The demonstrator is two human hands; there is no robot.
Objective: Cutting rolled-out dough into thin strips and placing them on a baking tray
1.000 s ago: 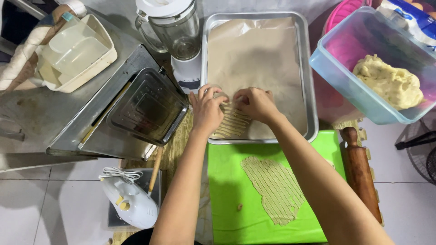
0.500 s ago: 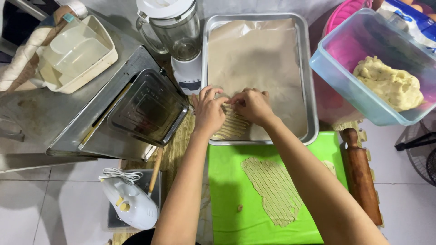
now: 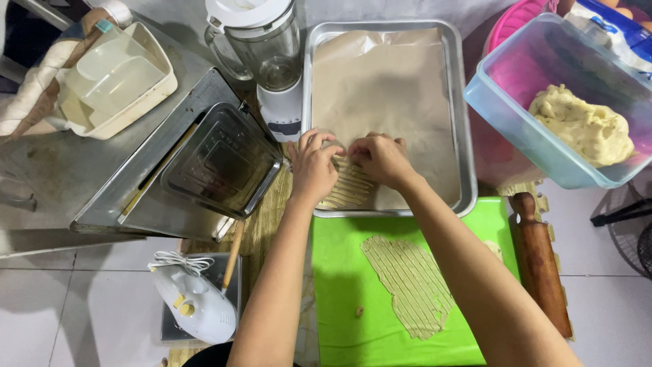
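My left hand [image 3: 314, 165] and my right hand [image 3: 379, 157] rest side by side over the near left corner of a metal baking tray [image 3: 464, 122] lined with brown paper. Both sets of fingers pinch a thin dough strip laid among the dough strips [image 3: 353, 187] on the paper; the fingertips hide how it is held. Below the tray lies a green mat [image 3: 339, 285] with a flat sheet of dough cut into strips [image 3: 411, 285].
A wooden rolling pin [image 3: 541, 261] lies right of the mat. A clear tub with a dough lump [image 3: 584, 126] stands at the right. A blender [image 3: 265, 54], a glass dish on a steel box [image 3: 221, 160], a white hand mixer [image 3: 193, 306] and a cream container [image 3: 115, 78] stand at the left.
Both hands have shifted slightly up the tray, closer together, over the row of dough strips. Nothing else has moved.
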